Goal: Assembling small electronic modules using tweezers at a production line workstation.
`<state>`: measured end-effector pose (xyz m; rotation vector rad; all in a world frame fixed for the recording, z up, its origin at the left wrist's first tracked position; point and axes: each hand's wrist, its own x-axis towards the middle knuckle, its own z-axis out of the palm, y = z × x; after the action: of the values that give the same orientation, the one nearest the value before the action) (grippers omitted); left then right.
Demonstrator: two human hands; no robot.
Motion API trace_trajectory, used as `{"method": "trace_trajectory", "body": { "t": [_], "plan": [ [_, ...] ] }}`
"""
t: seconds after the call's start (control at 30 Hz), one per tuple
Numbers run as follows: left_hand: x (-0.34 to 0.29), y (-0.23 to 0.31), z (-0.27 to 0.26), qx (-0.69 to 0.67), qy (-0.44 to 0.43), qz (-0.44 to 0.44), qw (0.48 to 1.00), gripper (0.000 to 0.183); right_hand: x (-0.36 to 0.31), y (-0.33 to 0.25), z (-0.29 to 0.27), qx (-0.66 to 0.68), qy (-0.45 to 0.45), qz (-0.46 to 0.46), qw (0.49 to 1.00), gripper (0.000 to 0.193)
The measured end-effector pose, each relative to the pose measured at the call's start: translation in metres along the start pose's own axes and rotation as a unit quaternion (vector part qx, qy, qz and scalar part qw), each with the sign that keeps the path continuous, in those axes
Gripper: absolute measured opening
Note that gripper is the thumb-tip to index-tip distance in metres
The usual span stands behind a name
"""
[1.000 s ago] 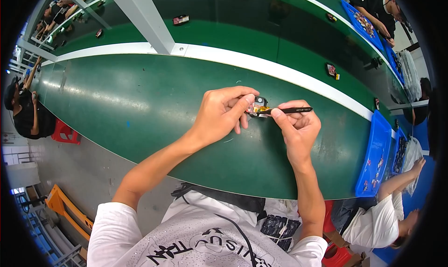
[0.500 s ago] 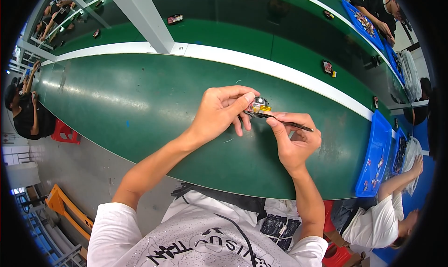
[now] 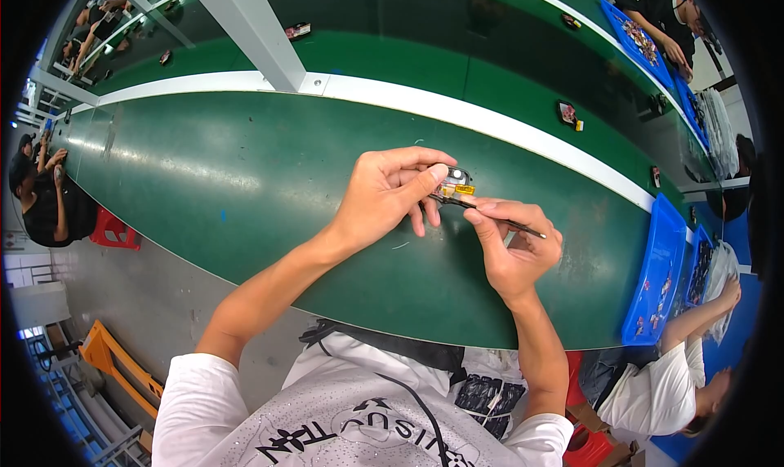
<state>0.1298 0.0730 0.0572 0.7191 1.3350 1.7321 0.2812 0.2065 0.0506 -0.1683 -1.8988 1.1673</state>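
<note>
Over the middle of the green table [image 3: 269,181], my left hand [image 3: 384,191] is closed around a small dark-cased electronic unit [image 3: 458,176]. A yellow piece [image 3: 465,189] shows on the unit's near right side, and the fingers cover its left part. My right hand [image 3: 519,251] is closed in a pinch on a thin dark pen-like tool [image 3: 516,224]. The tool's left end reaches the unit's lower edge; whether it touches there I cannot tell.
Beyond a white rail [image 3: 392,104], a green conveyor belt carries several similar units, such as one [image 3: 569,114] at right. A grey post [image 3: 253,30] rises at the rail. At the table's right end lies a blue tray [image 3: 656,263] with small parts. Other people work on both sides.
The units on the belt have shifted slightly left. My hands stay nearly in place, and the tool's right end has dipped a little.
</note>
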Motion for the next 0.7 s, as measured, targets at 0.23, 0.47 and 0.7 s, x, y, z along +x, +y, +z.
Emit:
{"method": "trace_trajectory", "body": {
  "t": [0.23, 0.47, 0.7],
  "plan": [
    [-0.001, 0.003, 0.001, 0.002, -0.007, 0.003, 1.000, 0.029, 0.000, 0.000, -0.002, 0.001, -0.004, -0.007, 1.000, 0.014],
    [-0.003, 0.004, 0.001, 0.010, 0.002, -0.002, 1.000, 0.029, -0.005, -0.003, 0.000, 0.015, 0.016, 0.054, 0.998, 0.014],
    [-0.005, 0.007, 0.004, 0.026, 0.013, 0.001, 1.000, 0.027, -0.001, -0.012, 0.000, 0.010, 0.025, 0.075, 0.997, 0.014]
  ]
}}
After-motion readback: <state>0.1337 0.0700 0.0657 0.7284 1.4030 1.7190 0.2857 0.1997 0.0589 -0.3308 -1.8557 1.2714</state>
